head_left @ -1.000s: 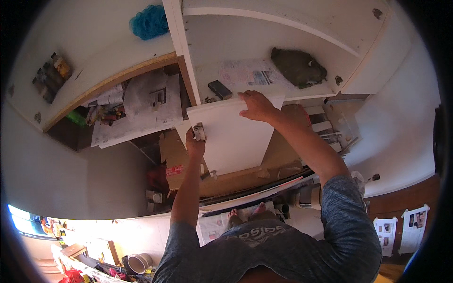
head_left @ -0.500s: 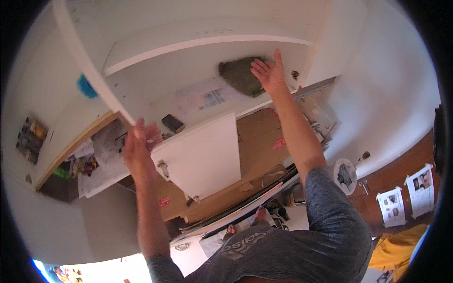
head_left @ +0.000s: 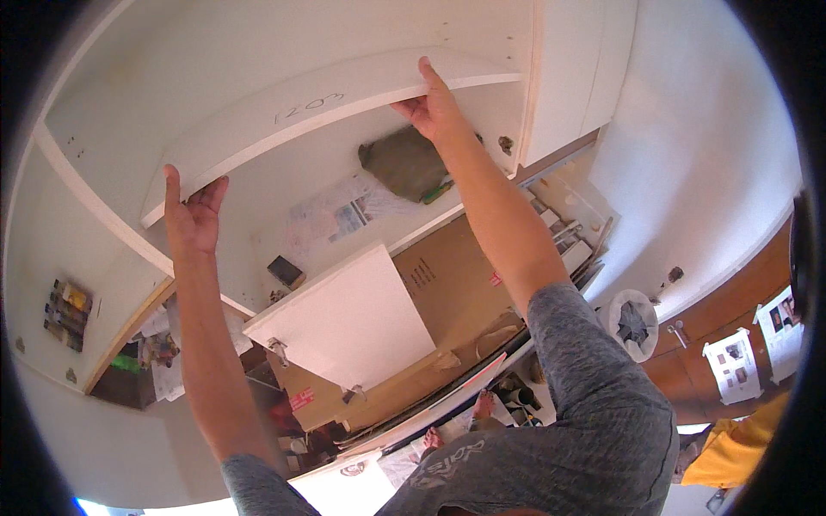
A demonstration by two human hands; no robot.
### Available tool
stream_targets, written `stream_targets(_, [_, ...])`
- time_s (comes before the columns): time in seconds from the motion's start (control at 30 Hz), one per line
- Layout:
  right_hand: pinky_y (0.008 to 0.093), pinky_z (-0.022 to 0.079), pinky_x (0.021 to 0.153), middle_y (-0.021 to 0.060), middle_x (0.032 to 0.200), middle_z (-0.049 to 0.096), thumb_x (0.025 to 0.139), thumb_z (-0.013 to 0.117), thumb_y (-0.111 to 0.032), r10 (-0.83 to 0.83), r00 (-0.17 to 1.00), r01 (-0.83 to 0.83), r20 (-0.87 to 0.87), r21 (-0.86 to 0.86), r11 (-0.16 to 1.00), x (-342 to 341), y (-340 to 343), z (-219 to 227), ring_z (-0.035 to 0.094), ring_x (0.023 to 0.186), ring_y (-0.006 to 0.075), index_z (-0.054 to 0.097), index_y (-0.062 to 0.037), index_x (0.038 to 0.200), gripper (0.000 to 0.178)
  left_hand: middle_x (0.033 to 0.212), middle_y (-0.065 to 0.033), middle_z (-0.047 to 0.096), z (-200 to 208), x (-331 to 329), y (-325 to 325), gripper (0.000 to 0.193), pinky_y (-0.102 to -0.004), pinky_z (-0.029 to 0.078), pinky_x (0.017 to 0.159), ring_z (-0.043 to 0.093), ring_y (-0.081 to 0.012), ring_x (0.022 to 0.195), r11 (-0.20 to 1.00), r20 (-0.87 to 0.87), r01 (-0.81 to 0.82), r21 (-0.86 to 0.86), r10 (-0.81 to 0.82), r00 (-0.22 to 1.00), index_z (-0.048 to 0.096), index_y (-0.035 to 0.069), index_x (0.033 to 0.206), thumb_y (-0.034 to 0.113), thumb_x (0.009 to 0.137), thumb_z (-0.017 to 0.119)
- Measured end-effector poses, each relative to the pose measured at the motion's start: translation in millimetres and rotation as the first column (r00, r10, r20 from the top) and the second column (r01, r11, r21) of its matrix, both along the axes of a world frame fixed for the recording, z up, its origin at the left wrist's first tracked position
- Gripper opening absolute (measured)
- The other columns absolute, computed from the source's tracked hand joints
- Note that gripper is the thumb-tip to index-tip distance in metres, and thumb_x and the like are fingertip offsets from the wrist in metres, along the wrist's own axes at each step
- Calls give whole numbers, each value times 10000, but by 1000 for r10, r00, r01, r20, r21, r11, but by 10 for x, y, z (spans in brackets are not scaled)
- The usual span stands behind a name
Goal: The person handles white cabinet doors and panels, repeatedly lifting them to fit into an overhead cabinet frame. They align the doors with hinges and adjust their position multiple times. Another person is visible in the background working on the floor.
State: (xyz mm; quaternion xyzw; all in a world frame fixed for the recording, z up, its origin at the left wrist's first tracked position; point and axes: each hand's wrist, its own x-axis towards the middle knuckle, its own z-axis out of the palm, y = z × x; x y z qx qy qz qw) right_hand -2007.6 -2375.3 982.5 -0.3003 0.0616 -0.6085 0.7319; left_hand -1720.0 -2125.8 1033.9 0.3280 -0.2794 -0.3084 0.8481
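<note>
A long white shelf board [head_left: 284, 133] with handwritten marks spans the inside of a white cabinet. My left hand [head_left: 194, 228] grips its front edge near the left end, thumb up over the edge and fingers curled underneath. Toward the right end, my right hand [head_left: 437, 110] holds the same edge with its thumb on top and fingers below. Beneath the board, on the cabinet's lower surface, lie a dark green cloth [head_left: 400, 163], a printed sheet [head_left: 340, 219] and a small dark block [head_left: 286, 272].
A white door panel [head_left: 353, 318] with metal hinges leans below, before brown cardboard [head_left: 447, 292]. An upright divider [head_left: 99, 205] stands left of the board. At right are a lined waste bin [head_left: 632, 322], taped-up printed sheets [head_left: 734, 365] and yellow cloth [head_left: 740, 447].
Both hands were open and off the shelf board; now they are closed on its front edge. The left hand went left and up, the right hand left. My view has shifted.
</note>
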Motion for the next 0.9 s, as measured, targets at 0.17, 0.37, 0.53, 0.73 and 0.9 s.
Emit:
stream_targets(0.17, [512, 491, 935, 187, 1148, 505, 847, 590, -140, 65, 996, -71, 60, 109, 991, 44, -128, 11, 553, 1050, 331, 449, 49, 1125, 365, 1097, -215, 528, -5, 374, -223, 324, -500, 532, 906, 561, -364, 1041, 998, -7, -42, 40, 42, 999, 469, -77, 1072, 71, 828, 622])
stream_targets(0.37, [511, 534, 862, 180, 1073, 507, 818, 545, -73, -3, 992, -14, 125, 133, 991, -41, -58, 133, 574, 979, 320, 449, 52, 1020, 256, 1089, -210, 527, 357, 365, -105, 245, -511, 538, 895, 567, -359, 1029, 997, 53, -74, -29, 76, 996, 489, -80, 1023, -1, 810, 579])
stream_targets(0.53, [503, 538, 857, 172, 1066, 506, 818, 535, -71, 13, 970, -63, 241, 200, 978, -46, 290, 176, 577, 958, 308, 432, 59, 1029, 268, 1084, -203, 530, 796, -24, 278, 251, -485, 556, 873, 576, -365, 1015, 989, 178, -149, -22, 151, 972, 499, -97, 1009, 17, 811, 603])
stream_targets(0.73, [475, 514, 903, 158, 1087, 503, 808, 546, -59, -7, 952, -86, 306, 291, 953, -178, 569, -78, 557, 996, 293, 433, 41, 1047, 283, 1102, -200, 549, 824, -431, 467, 256, -445, 571, 851, 597, -334, 1003, 979, 228, -204, 2, 199, 953, 503, -100, 1013, 43, 826, 603])
stream_targets(0.9, [469, 527, 849, 154, 1050, 508, 797, 566, -74, -42, 962, -33, 269, 266, 963, -318, 751, -294, 563, 972, 290, 443, 35, 1045, 297, 1088, -190, 572, 503, -531, 716, 242, -438, 585, 821, 620, -318, 969, 976, 176, -219, 16, 213, 961, 516, -94, 996, 66, 835, 600])
